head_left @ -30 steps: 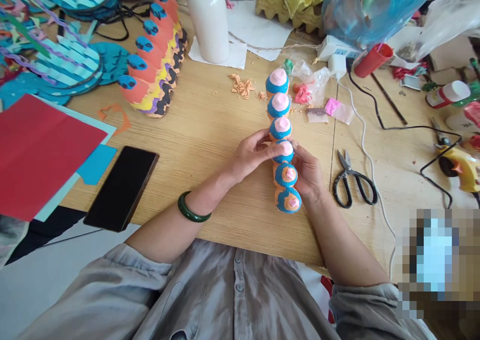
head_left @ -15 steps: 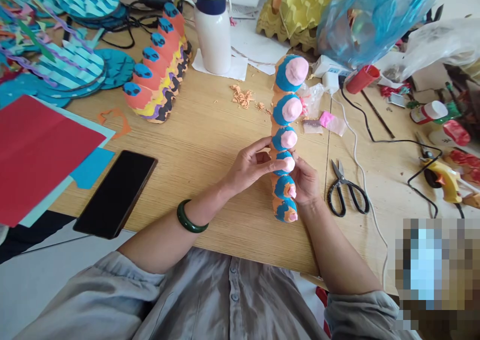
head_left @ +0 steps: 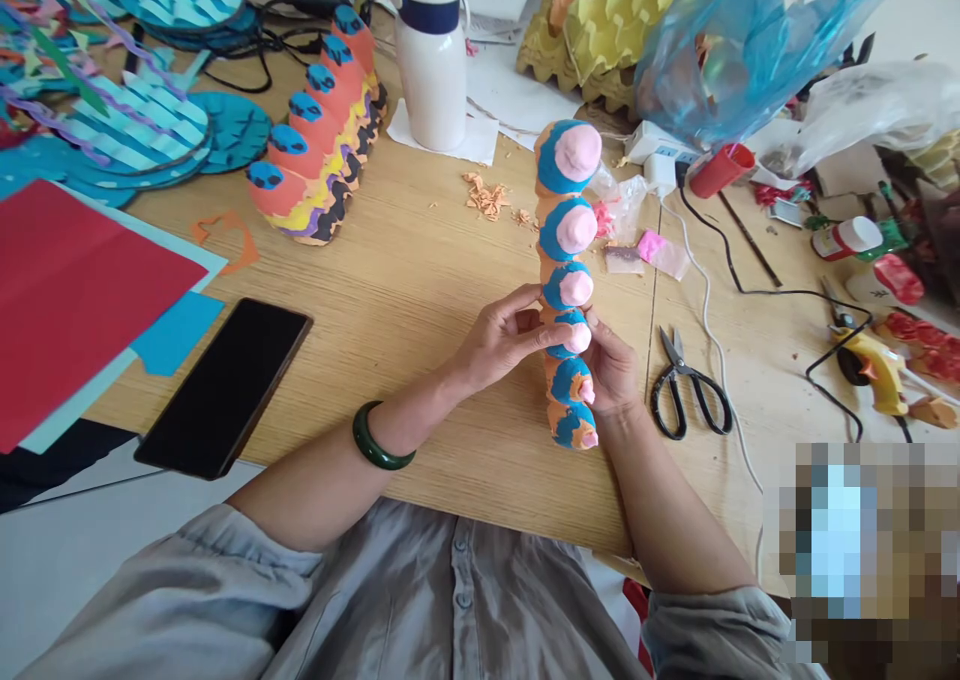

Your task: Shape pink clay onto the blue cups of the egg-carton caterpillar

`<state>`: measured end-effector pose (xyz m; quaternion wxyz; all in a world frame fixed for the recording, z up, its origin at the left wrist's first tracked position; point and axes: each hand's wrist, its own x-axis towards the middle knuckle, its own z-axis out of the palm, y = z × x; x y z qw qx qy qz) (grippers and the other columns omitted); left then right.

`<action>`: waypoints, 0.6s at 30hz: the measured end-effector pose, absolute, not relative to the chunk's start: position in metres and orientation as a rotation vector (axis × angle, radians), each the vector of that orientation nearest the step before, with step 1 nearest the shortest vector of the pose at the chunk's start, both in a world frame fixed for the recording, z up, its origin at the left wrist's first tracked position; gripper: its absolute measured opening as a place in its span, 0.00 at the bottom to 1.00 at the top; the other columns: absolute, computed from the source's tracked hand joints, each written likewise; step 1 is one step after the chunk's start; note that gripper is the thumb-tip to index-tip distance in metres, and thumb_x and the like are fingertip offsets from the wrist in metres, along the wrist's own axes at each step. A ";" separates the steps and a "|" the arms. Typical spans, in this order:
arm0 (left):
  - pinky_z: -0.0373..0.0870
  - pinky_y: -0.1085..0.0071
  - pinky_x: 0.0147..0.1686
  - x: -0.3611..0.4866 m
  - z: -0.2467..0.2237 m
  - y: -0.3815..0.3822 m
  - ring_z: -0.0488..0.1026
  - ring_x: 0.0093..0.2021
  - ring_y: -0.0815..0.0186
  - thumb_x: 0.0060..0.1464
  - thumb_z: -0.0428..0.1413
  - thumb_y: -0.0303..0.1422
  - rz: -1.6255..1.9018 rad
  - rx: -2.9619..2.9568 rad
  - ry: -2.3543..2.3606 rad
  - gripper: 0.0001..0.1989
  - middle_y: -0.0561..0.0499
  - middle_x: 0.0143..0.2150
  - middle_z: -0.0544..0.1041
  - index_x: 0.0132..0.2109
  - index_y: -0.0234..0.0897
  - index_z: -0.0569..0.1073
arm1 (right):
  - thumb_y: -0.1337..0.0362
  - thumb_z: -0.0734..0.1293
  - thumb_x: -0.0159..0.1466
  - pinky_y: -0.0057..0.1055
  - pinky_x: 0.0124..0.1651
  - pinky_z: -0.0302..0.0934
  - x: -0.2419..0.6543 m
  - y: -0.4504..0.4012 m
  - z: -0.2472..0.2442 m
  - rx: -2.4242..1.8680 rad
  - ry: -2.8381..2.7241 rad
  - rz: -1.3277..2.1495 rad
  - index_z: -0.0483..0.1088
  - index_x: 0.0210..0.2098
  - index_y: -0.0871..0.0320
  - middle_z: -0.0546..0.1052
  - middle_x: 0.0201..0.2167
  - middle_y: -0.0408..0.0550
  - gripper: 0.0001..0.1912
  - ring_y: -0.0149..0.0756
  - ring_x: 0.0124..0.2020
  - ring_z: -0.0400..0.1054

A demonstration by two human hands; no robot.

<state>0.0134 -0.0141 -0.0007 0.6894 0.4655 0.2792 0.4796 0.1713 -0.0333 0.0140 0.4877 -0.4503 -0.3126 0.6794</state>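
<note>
Between my hands stands an orange strip of egg carton (head_left: 546, 228), its row of bumps covered with blue and tipped with pink clay-like caps. My left hand (head_left: 504, 340) grips it from the left, thumb pressed on the fourth pink cap (head_left: 578, 337) from the top. From the right, my right hand (head_left: 611, 365) holds the strip, and some of its fingers are hidden behind it. The two lowest bumps carry smaller pink pieces (head_left: 586, 390). Just right of my right hand lie black-handled scissors (head_left: 681, 380).
A painted carton strip (head_left: 315, 140), a white bottle (head_left: 431, 80) and orange scraps (head_left: 486, 197) are farther back. On the left lie a phone (head_left: 225, 385) and red paper (head_left: 90, 290). To the right are a pink clay packet (head_left: 660, 252), cables, a yellow glue gun (head_left: 877, 375) and a blue bag (head_left: 735, 55).
The top of the carton strip has tipped slightly left and toward me. Both hands keep nearly the same grip, with the left thumb still on the fourth cap. The view has shifted a little.
</note>
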 end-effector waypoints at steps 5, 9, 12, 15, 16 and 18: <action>0.75 0.61 0.52 0.012 -0.002 -0.012 0.79 0.49 0.59 0.58 0.67 0.57 1.067 1.047 0.627 0.26 0.48 0.47 0.84 0.49 0.41 0.81 | 0.51 0.79 0.57 0.39 0.42 0.73 0.170 -0.033 0.018 -1.044 -0.717 1.593 0.78 0.41 0.48 0.81 0.34 0.42 0.16 0.38 0.33 0.74; 0.73 0.59 0.57 0.009 -0.004 -0.010 0.78 0.55 0.56 0.53 0.72 0.52 1.031 1.020 0.623 0.25 0.47 0.49 0.84 0.49 0.40 0.81 | 0.52 0.81 0.55 0.35 0.37 0.70 0.168 -0.034 0.020 -1.043 -0.718 1.577 0.79 0.39 0.49 0.81 0.32 0.41 0.16 0.35 0.30 0.71; 0.73 0.59 0.56 0.007 -0.002 -0.008 0.78 0.56 0.55 0.55 0.70 0.52 0.984 0.956 0.617 0.24 0.47 0.48 0.83 0.49 0.40 0.80 | 0.53 0.81 0.57 0.34 0.37 0.69 0.167 -0.035 0.019 -1.062 -0.777 1.527 0.79 0.40 0.48 0.80 0.31 0.40 0.15 0.35 0.31 0.71; 0.73 0.61 0.54 0.006 -0.001 -0.007 0.78 0.51 0.58 0.52 0.73 0.47 0.979 0.924 0.619 0.22 0.49 0.46 0.83 0.47 0.40 0.79 | 0.54 0.81 0.58 0.33 0.38 0.69 0.165 -0.036 0.019 -1.067 -0.820 1.470 0.79 0.39 0.48 0.80 0.31 0.40 0.13 0.34 0.32 0.72; 0.73 0.63 0.53 0.006 0.000 -0.007 0.78 0.50 0.60 0.50 0.74 0.45 0.978 0.913 0.614 0.22 0.50 0.45 0.83 0.47 0.40 0.79 | 0.54 0.81 0.58 0.32 0.37 0.70 0.164 -0.036 0.019 -1.063 -0.822 1.461 0.79 0.39 0.48 0.80 0.31 0.39 0.13 0.34 0.32 0.72; 0.74 0.64 0.50 0.005 0.000 -0.007 0.77 0.47 0.62 0.52 0.72 0.45 0.961 0.882 0.610 0.21 0.51 0.44 0.82 0.46 0.40 0.79 | 0.54 0.81 0.59 0.31 0.36 0.70 0.163 -0.037 0.019 -1.056 -0.821 1.457 0.79 0.39 0.49 0.79 0.30 0.39 0.13 0.33 0.31 0.72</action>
